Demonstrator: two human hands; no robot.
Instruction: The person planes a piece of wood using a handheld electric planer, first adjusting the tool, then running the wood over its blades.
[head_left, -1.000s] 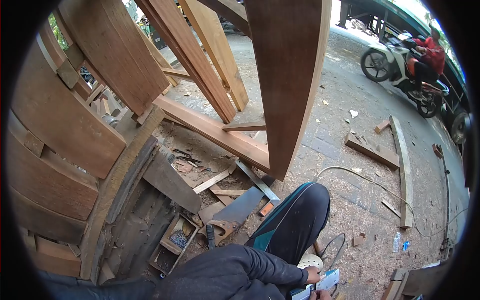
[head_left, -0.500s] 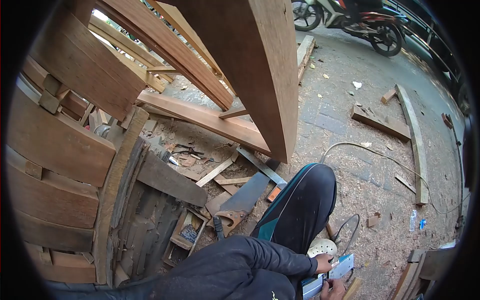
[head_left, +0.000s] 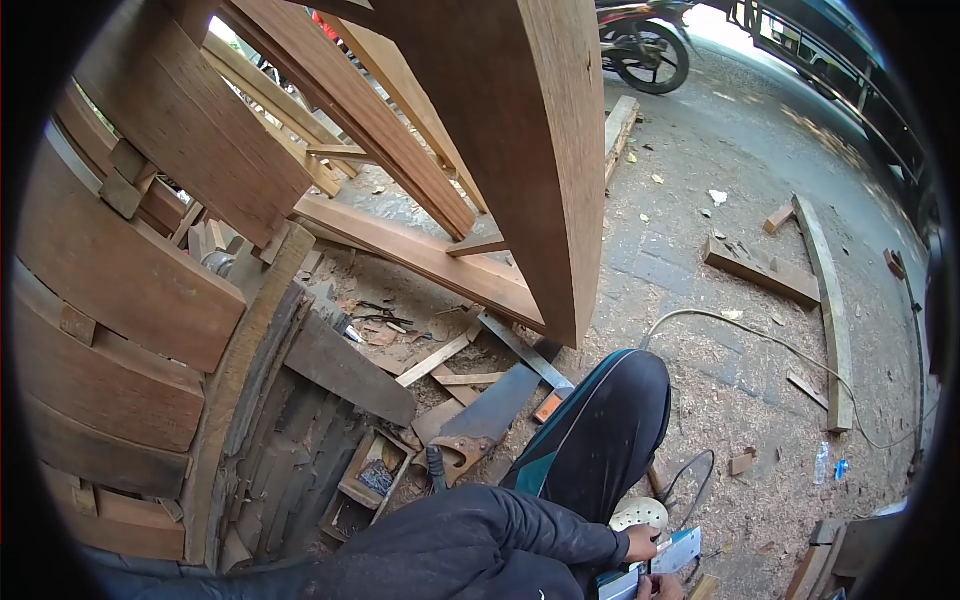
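two hands meet at the lower frame edge. left hand (head_left: 640, 545) pinches a blue-and-white packet (head_left: 682, 550), just beside a perforated white disc (head_left: 640, 513). right hand (head_left: 657, 588) sits below it, mostly cropped; its grip cannot be told. judged step: readying the packet. the next move calls for a steady two-handed hold.

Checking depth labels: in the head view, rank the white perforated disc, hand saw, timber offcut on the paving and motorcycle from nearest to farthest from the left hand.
From the left hand, gripping a pale sheet:
1. White perforated disc, just above it.
2. Hand saw, on the ground, left.
3. Timber offcut, upper right.
4. Motorcycle, top edge.
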